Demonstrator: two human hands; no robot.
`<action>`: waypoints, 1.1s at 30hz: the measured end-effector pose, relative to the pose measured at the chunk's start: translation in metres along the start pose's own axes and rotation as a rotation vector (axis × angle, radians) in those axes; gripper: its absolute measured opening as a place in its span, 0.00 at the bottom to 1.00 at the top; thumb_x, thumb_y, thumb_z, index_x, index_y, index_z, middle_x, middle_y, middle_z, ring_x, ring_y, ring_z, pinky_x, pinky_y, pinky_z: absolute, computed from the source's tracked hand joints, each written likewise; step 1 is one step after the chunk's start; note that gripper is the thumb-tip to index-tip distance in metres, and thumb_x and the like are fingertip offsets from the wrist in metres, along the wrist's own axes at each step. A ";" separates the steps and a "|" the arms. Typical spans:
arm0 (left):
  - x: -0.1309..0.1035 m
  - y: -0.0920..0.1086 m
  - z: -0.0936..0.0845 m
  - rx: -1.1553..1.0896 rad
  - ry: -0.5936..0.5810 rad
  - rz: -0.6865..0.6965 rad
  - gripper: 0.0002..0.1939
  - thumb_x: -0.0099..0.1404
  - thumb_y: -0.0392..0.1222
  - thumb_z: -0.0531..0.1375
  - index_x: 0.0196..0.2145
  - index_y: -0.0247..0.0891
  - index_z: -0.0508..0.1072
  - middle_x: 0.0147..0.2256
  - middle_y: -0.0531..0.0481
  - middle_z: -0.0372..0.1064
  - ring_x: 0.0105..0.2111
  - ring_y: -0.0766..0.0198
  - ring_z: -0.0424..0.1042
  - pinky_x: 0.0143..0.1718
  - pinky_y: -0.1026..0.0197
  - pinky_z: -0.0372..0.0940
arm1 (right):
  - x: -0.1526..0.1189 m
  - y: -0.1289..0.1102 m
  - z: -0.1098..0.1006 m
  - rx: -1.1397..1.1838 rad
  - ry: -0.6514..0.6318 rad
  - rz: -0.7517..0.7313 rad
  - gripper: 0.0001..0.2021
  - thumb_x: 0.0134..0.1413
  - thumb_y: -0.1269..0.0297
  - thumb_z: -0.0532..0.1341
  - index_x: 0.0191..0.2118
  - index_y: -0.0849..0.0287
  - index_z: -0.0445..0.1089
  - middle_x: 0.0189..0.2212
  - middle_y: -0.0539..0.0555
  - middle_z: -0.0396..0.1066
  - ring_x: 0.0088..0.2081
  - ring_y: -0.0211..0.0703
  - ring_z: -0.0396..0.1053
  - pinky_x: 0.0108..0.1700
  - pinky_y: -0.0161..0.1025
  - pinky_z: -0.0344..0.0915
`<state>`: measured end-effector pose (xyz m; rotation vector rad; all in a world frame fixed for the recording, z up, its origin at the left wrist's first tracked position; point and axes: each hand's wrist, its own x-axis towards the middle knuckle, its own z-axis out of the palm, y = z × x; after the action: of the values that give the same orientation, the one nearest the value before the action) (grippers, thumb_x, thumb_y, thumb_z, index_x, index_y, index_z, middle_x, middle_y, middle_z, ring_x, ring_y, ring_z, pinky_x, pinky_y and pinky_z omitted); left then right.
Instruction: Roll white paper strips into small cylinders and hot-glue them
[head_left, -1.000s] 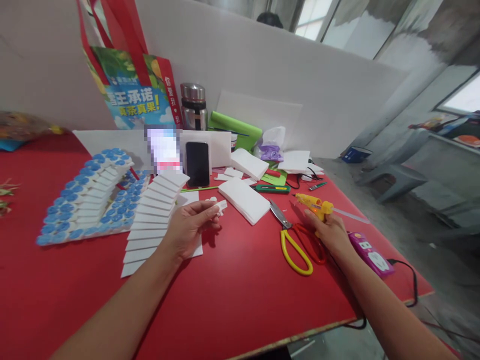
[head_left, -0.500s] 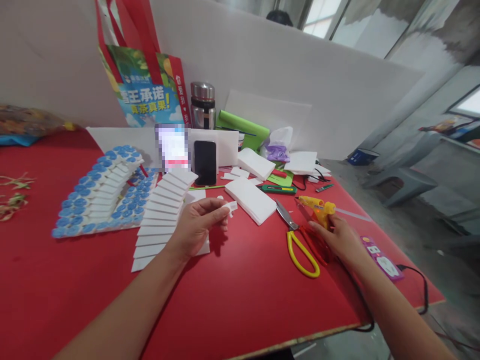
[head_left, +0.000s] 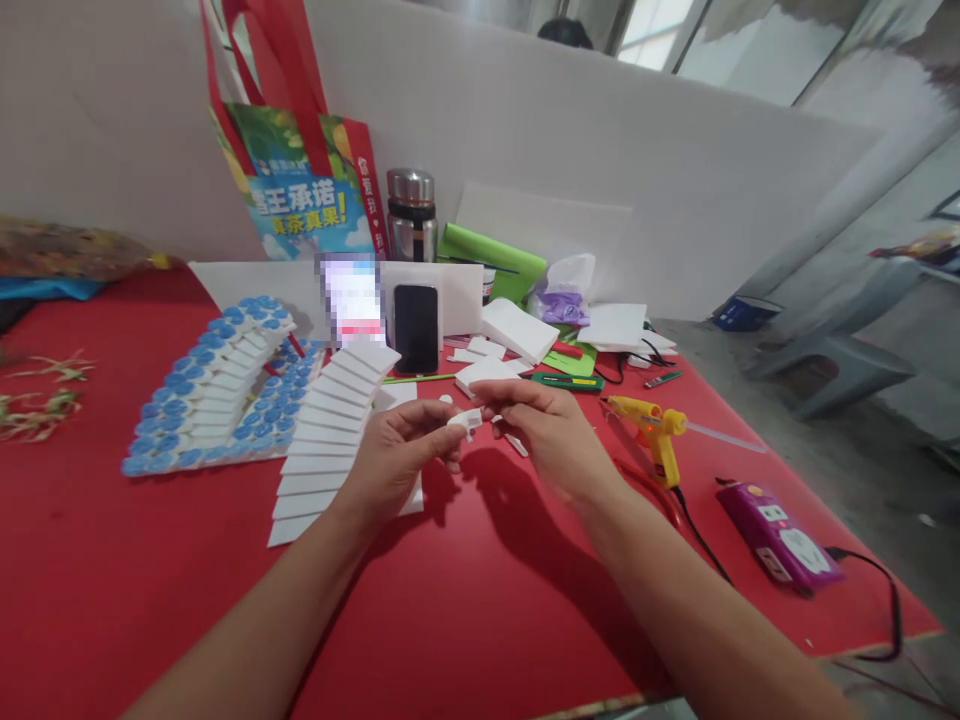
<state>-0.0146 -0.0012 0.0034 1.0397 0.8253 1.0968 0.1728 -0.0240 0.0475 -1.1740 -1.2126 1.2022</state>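
My left hand [head_left: 409, 445] pinches a small white piece [head_left: 466, 420] above the red table [head_left: 465, 600]. Close to its right side, my right hand [head_left: 544, 430] has its fingers pressed together at the piece's edge; whether it grips the same piece or another bit is too small to tell. A fanned stack of white strips [head_left: 322, 440] lies beside my left hand. The yellow glue gun [head_left: 656, 430] stands on the table right of my right hand, untouched, with a clear stick in its back. The scissors' red handle [head_left: 652, 490] shows partly behind my right forearm.
Behind are a blue-and-white staircase model [head_left: 187, 400], a lit phone [head_left: 356, 300], a dark phone [head_left: 416, 325], a steel flask [head_left: 412, 215], a bag [head_left: 300, 190] and white blocks [head_left: 521, 328]. A green cutter [head_left: 566, 382] and a purple box [head_left: 780, 535] lie to the right.
My right hand has let go of the glue gun and moved left to meet my left hand at the white piece. The view has shifted slightly.
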 end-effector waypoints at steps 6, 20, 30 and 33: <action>0.003 0.000 -0.004 0.095 0.001 0.040 0.13 0.55 0.44 0.75 0.35 0.37 0.82 0.24 0.52 0.76 0.21 0.65 0.73 0.28 0.62 0.70 | -0.003 0.032 0.013 0.179 -0.053 -0.038 0.14 0.55 0.68 0.63 0.44 0.53 0.84 0.41 0.53 0.79 0.39 0.41 0.70 0.44 0.40 0.68; 0.001 0.004 0.002 0.246 0.065 0.086 0.12 0.57 0.43 0.75 0.39 0.39 0.85 0.28 0.49 0.80 0.21 0.65 0.73 0.29 0.60 0.71 | -0.006 0.038 0.009 0.159 -0.026 -0.055 0.10 0.57 0.70 0.63 0.42 0.54 0.82 0.40 0.51 0.80 0.39 0.40 0.72 0.47 0.41 0.69; 0.001 0.001 0.002 0.228 0.055 0.104 0.09 0.58 0.42 0.74 0.37 0.39 0.84 0.23 0.54 0.75 0.21 0.67 0.73 0.28 0.64 0.70 | -0.005 0.039 0.010 0.110 -0.028 -0.114 0.09 0.57 0.69 0.63 0.40 0.54 0.81 0.40 0.52 0.79 0.42 0.42 0.74 0.49 0.43 0.71; 0.002 0.000 0.003 0.224 0.080 0.097 0.09 0.57 0.41 0.74 0.37 0.39 0.84 0.23 0.55 0.76 0.21 0.68 0.73 0.28 0.65 0.70 | -0.005 0.039 0.009 0.097 -0.043 -0.153 0.11 0.57 0.70 0.62 0.41 0.52 0.82 0.41 0.51 0.78 0.44 0.43 0.75 0.51 0.43 0.71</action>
<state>-0.0112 -0.0005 0.0045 1.2395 0.9870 1.1523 0.1628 -0.0280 0.0089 -0.9702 -1.2393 1.1631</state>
